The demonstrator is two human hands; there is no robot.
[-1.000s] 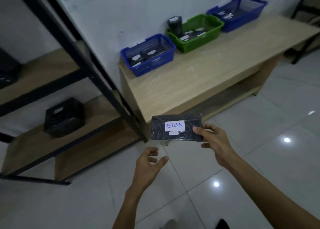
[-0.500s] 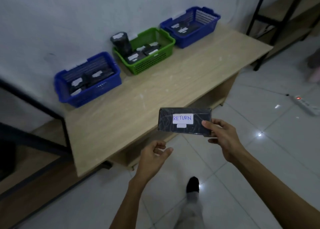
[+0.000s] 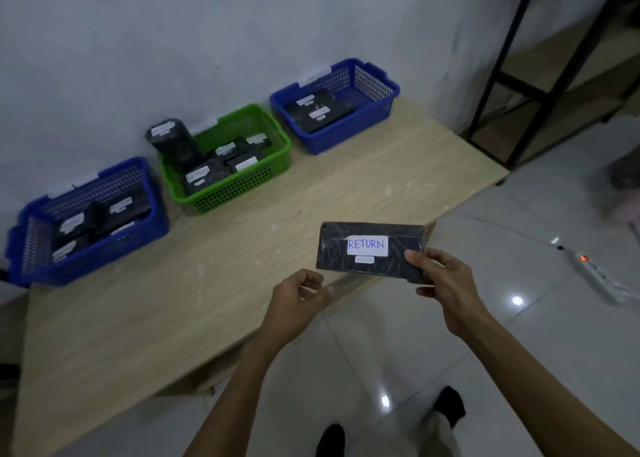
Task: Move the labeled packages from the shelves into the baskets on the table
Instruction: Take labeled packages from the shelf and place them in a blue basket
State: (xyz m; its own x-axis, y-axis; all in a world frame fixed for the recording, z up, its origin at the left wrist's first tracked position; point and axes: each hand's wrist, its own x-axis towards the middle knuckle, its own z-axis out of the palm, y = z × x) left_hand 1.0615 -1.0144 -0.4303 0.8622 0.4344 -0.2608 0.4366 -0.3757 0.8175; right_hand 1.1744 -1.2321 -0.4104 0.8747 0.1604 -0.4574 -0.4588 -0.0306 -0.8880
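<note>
Right grip (image 3: pixel 446 283) pinches the flat black plastic-wrapped package labelled RETURN (image 3: pixel 370 250); left grip (image 3: pixel 298 297) loosely curled, empty. Read white basket tags (image 3: pixel 204 125) before releasing.

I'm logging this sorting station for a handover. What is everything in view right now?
RETURN package: one, black with white label, held near the table's front edge.
Blue baskets: two, blue, on the table by the wall, left and right.
Green basket: one, green, between them.
Labeled packages: several, black, in all three baskets; count unclear.
Table: one, light wood, against the wall.
Shelf rack: one, black frame, far right.
Power strip: one, white, floor at right.
Shoes: two, black, on the tiled floor.
Left hand: one, empty, below the package.
Right hand: one, grips the package's right end.
</note>
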